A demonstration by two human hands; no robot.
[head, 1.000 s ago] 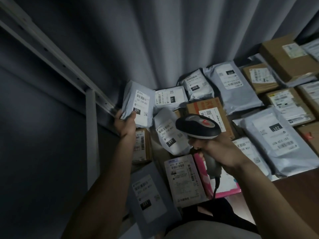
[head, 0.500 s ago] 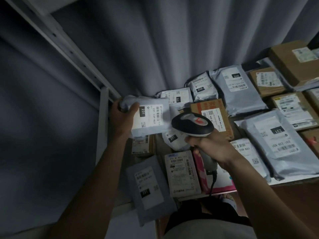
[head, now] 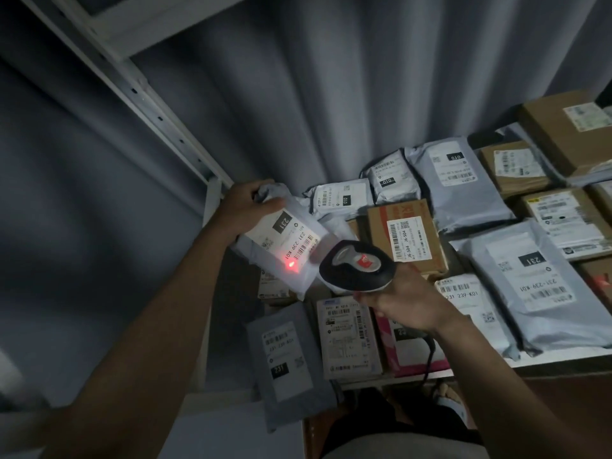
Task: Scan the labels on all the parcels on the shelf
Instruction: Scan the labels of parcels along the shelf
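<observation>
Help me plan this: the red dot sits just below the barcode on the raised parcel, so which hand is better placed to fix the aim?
Probably the right hand: it grips the scanner, so a slight tilt would likely move the red dot onto the barcode. The left hand holds the raised parcel by its top edge.

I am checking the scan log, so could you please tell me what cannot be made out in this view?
- Pink parcel, head view: label hidden by the right hand and scanner.
- Small box: mostly covered by the held grey parcel.
- Fine label print: too small.
</observation>
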